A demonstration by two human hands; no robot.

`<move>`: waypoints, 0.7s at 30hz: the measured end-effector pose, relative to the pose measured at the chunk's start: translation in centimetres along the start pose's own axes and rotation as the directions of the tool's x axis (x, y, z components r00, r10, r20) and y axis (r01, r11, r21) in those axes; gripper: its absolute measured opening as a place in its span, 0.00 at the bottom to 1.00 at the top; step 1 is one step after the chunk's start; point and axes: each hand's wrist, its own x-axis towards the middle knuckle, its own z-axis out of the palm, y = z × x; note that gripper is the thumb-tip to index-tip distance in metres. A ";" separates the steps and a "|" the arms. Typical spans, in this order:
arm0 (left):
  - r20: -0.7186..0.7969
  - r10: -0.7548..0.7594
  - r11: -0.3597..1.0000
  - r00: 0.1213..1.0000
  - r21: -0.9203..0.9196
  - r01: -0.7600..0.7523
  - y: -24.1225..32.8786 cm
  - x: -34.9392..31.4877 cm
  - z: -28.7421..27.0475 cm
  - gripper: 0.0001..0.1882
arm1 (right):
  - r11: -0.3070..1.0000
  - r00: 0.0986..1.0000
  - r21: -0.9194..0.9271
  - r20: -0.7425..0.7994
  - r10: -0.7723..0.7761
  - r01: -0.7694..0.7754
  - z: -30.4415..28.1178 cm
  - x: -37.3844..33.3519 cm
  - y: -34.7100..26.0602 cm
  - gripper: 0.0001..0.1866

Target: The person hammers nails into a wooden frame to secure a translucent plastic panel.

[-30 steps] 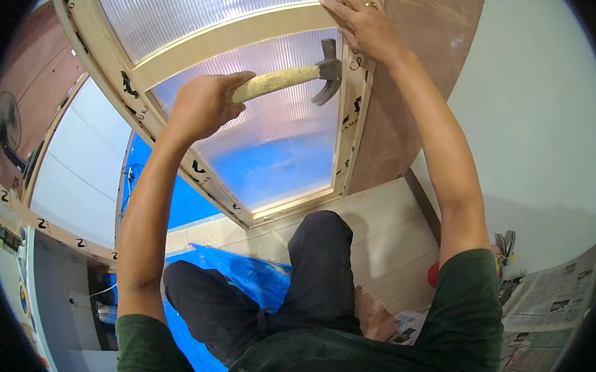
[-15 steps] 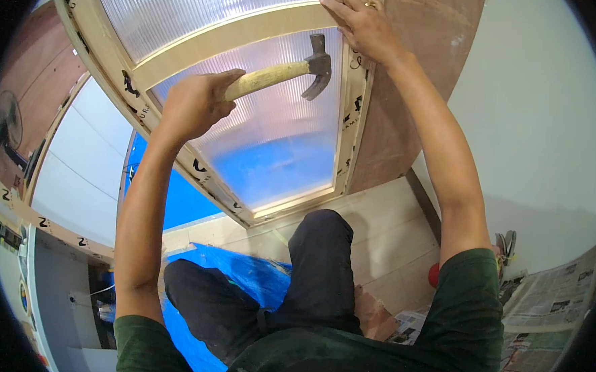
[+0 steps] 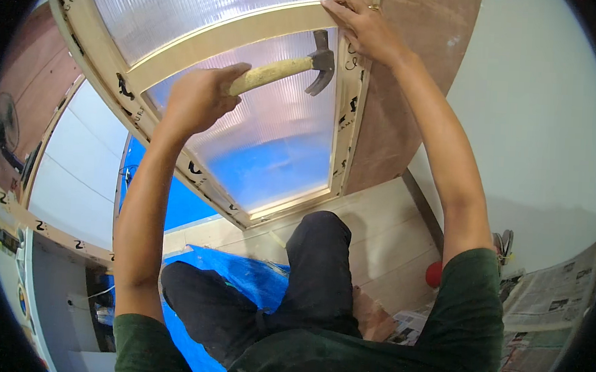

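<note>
My left hand (image 3: 203, 100) is closed round the pale wooden handle of a claw hammer (image 3: 277, 74). The hammer's dark head is raised in front of the lower ribbed clear panel (image 3: 267, 130), its claw pointing down. That panel sits in a light wooden door frame (image 3: 235, 34) with dark marks along its edges. At the right end of the frame's middle rail, my right hand (image 3: 368, 29) rests with fingers bent and drawn together against the wood. Whatever may be between those fingertips is too small to make out.
A brown board (image 3: 411, 91) stands behind the frame's right side, beside a pale wall (image 3: 530, 131). Blue sheeting (image 3: 239, 277) lies under my legs on the plank floor (image 3: 383, 237). Newspapers (image 3: 548, 300) and a red round object (image 3: 433, 274) are at right; a fan (image 3: 4, 130) is far left.
The hammer head has moved slightly up and to the right, nearer my right hand. My right hand keeps its place on the frame.
</note>
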 end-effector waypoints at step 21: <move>0.033 0.057 0.997 0.998 -0.047 -0.055 -0.3 1.9 2.0 0.31 | 0.943 0.971 0.300 0.226 0.077 -0.145 -2.6 2.6 0.7 0.29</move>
